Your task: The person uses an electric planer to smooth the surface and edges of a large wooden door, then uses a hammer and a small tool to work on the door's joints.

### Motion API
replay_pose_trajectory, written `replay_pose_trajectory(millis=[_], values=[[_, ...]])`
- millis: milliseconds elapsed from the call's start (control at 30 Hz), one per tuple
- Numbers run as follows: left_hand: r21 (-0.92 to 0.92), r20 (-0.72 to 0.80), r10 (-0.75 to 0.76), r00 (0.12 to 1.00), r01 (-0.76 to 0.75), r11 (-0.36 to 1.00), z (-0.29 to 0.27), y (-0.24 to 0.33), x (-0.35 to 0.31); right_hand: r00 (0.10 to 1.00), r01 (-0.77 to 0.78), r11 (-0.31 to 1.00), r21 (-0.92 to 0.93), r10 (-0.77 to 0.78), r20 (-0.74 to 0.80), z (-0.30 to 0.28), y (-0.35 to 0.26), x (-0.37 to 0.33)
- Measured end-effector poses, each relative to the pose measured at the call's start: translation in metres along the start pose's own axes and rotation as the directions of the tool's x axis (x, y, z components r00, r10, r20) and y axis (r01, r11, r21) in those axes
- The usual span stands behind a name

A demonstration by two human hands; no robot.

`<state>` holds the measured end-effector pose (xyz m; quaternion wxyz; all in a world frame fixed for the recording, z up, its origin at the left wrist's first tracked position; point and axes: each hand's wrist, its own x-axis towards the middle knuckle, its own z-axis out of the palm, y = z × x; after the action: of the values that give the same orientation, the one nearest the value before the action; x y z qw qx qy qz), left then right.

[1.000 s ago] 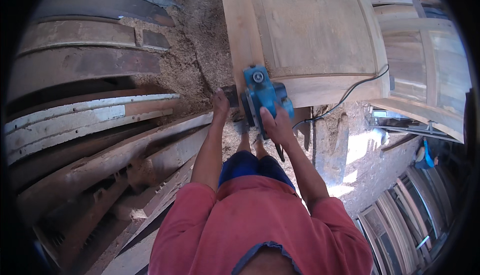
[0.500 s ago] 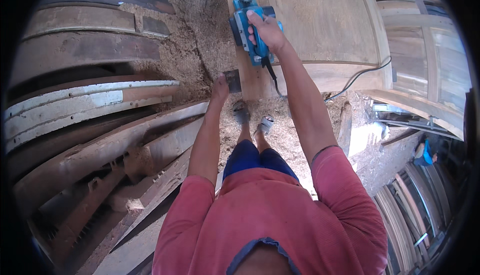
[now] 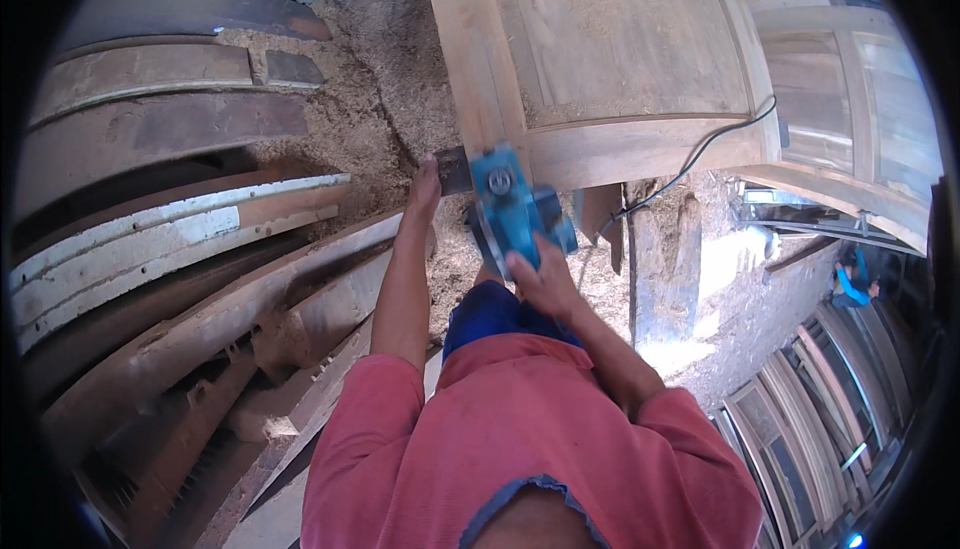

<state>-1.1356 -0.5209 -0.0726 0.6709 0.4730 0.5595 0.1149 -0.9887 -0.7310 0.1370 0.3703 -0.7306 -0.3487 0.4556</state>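
My right hand (image 3: 545,279) is closed round the rear handle of a blue electric planer (image 3: 503,199) with a dark round knob on its front. The planer's front lies over the near end of a wooden door panel (image 3: 620,39), on its left edge board, while its rear sticks out toward my body. My left hand (image 3: 425,185) is at the outer end of a dark wooden block (image 3: 456,171) that juts out from under the panel's left edge. It appears closed on that end, its fingers mostly hidden.
Stacked boards (image 3: 170,119) and old timber beams (image 3: 200,319) crowd the left side. A black power cord (image 3: 690,164) loops over the panel's near right corner. Framed panels (image 3: 830,99) stand at the right. Shavings (image 3: 380,49) cover the ground; another person (image 3: 853,284) is far right.
My right hand has drawn the planer back along the edge board toward my body, past its near end. My right elbow has bent. The left hand stays by the dark block.
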Motion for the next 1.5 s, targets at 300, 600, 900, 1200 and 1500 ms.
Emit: replay_pose_trajectory(millis=[300,600,900,1200,1500], values=[[-0.191,0.179,-0.119,0.977,0.153,0.969,-0.012,-0.008,0.003,0.995,-0.006,0.999,-0.041,0.002,-0.101,0.014,-0.019,0.032],[-0.124,0.154,-0.242,0.958,0.261,0.957,-0.026,-0.037,0.026,0.934,0.274,0.954,-0.125,-0.295,-0.204,0.01,-0.084,0.257],[-0.151,0.171,-0.228,0.959,0.254,0.955,-0.03,-0.028,0.019,0.999,0.037,0.971,0.238,-0.031,-0.027,0.012,-0.095,0.243],[-0.17,0.302,-0.226,0.926,0.286,0.943,-0.022,0.004,0.005,0.999,-0.052,0.997,-0.049,0.052,0.0,0.024,-0.019,0.011],[-0.271,0.376,-0.179,0.909,0.293,0.917,-0.027,-0.009,0.01,0.994,-0.019,0.999,-0.042,0.015,-0.11,0.032,-0.047,0.086]])
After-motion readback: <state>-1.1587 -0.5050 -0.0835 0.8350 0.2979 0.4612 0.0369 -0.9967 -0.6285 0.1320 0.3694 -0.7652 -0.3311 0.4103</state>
